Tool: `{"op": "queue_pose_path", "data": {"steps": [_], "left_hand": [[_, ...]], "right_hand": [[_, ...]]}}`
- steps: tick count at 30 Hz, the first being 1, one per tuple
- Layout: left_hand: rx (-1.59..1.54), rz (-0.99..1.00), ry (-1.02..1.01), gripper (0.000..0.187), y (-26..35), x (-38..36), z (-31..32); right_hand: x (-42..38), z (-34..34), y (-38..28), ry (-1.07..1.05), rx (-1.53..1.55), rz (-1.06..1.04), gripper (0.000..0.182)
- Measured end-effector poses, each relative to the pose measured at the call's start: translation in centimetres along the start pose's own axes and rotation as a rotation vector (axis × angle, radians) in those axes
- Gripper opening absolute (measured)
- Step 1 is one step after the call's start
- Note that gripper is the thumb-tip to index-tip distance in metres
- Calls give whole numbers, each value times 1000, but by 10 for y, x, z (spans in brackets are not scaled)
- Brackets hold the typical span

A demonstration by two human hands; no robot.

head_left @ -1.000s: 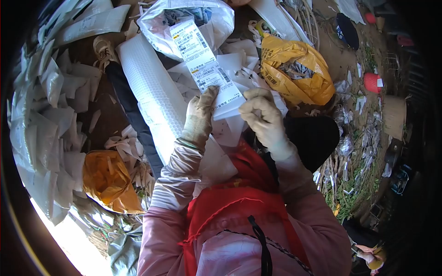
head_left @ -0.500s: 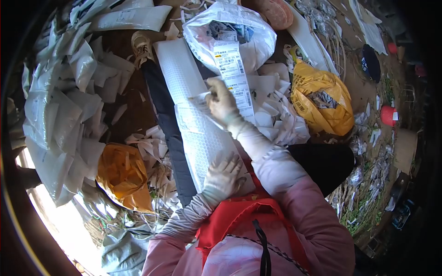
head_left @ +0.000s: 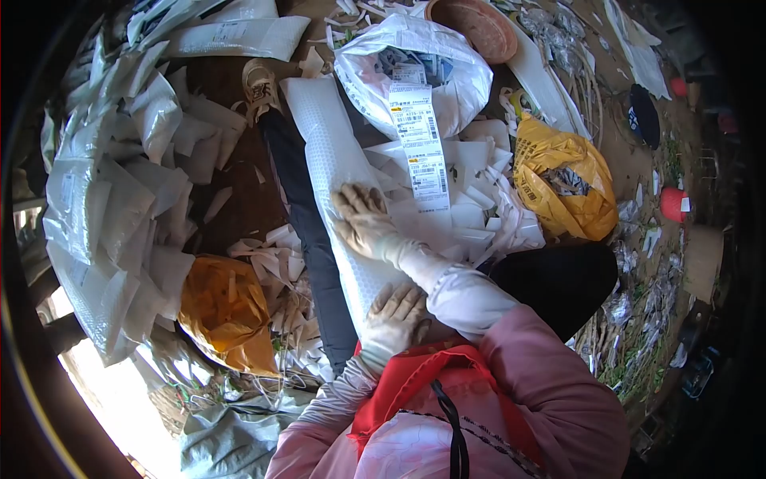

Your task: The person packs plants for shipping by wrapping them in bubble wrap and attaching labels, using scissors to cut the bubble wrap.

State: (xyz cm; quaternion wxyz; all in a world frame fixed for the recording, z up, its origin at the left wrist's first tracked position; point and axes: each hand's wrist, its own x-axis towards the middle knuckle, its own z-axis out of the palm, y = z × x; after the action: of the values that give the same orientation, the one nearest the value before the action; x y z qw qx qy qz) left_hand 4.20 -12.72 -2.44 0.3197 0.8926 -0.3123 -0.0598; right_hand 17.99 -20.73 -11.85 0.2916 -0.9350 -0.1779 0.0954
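A long white bubble-wrap package (head_left: 323, 136) lies lengthwise across my lap, over the dark trouser leg. My right hand (head_left: 363, 222), in a dirty pale glove, rests flat on its middle with fingers spread. Nearer my body, my left hand (head_left: 393, 319), gloved too, presses flat on the package's near end. Both hands are open. A strip of printed shipping labels (head_left: 419, 136) hangs out of a white plastic bag (head_left: 467, 92), just beyond and right of my right hand.
Many white bubble mailers (head_left: 112, 215) are piled at the left. An orange bag (head_left: 223, 311) stands by my left leg, a yellow bag (head_left: 562, 176) at the right. White paper scraps (head_left: 479, 199) lie beside my lap. A brown basin (head_left: 479, 32) sits at the top.
My right hand has come down from above the package, where it held a thin whitish strip, and now lies flat on it. My left hand has barely moved. The view has shifted slightly.
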Motion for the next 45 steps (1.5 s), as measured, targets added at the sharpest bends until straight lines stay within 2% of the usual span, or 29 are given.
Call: {"op": "queue_pose_path", "data": {"steps": [3,6,9,12,13,15,16,18,19,20,22,24,25,26,27,28,29,30,31,32,33,34,36,38,39,40,43,44,45], "left_hand": [[-65,-109,235,37,-5,-21,-2],[-61,-370,433,52,0,-48,-3],[-248,-612,456,65,9,-60,-1],[-678,-1043,328,87,20,-42,-6],[-786,-1094,337,92,11,-45,20],[-768,-1076,264,94,29,-28,9],[-1498,-980,349,92,5,-42,41],[-1593,-896,485,89,41,-26,-1],[-1172,-675,437,91,-6,-50,73],[-1570,-789,453,93,15,-46,32],[-1859,-814,562,94,60,-44,-21],[-1671,-638,681,91,65,-48,-21],[-1524,-656,742,87,59,-45,-19],[-1441,-617,774,82,51,-40,-35],[-1368,-466,873,77,50,-25,-57],[-1200,-467,934,70,52,-5,-88],[-1128,-416,858,62,55,13,-127],[-894,-366,862,54,47,23,-157],[-1038,-377,955,44,27,29,-182],[-914,-402,970,40,-25,18,-211],[-512,-405,945,38,-29,29,-249],[-246,-397,913,38,-61,29,-286],[314,-361,755,40,-157,10,-382],[517,-410,714,42,-235,2,-461],[223,-527,862,43,-232,18,-458],[-75,-607,1052,44,-228,34,-455],[465,-700,1026,45,-171,97,-377],[641,-494,965,43,-201,98,-356],[819,-287,904,41,-200,118,-327]], "right_hand": [[-55,-7,-5,-92,110,-176,57],[-95,-44,4,-230,407,-180,66],[-109,-36,13,63,612,493,65],[-84,-46,6,-142,1174,852,46],[-77,-50,-3,-91,1184,763,43],[-68,-69,-35,1,1198,596,38],[-65,-81,-52,116,1233,553,28],[-62,-67,-49,215,1222,385,24],[-59,-62,-48,261,1213,308,22],[-62,-80,-67,321,1205,241,18],[-66,-112,-97,286,1155,123,16],[-65,-143,-126,263,1170,19,13],[-64,-157,-133,206,1186,-108,15],[-53,-168,-136,185,965,-266,24],[-41,-178,-138,195,756,-425,39],[-38,-198,-151,402,649,-507,43],[-34,-215,-156,598,516,-582,47],[-33,-230,-152,600,441,-547,46],[-35,-243,-140,593,373,-518,45],[-40,-254,-121,589,334,-513,43],[-45,-267,-99,575,297,-518,41],[-54,-278,-72,469,275,-421,37],[-67,-283,4,437,148,-284,32],[-91,-281,95,480,53,-201,22],[-106,-286,132,435,5,-80,15],[-123,-298,159,208,131,133,14],[-149,-300,252,180,104,328,15],[-147,-303,274,193,3,404,17],[-140,-305,297,205,-103,476,20]]}}
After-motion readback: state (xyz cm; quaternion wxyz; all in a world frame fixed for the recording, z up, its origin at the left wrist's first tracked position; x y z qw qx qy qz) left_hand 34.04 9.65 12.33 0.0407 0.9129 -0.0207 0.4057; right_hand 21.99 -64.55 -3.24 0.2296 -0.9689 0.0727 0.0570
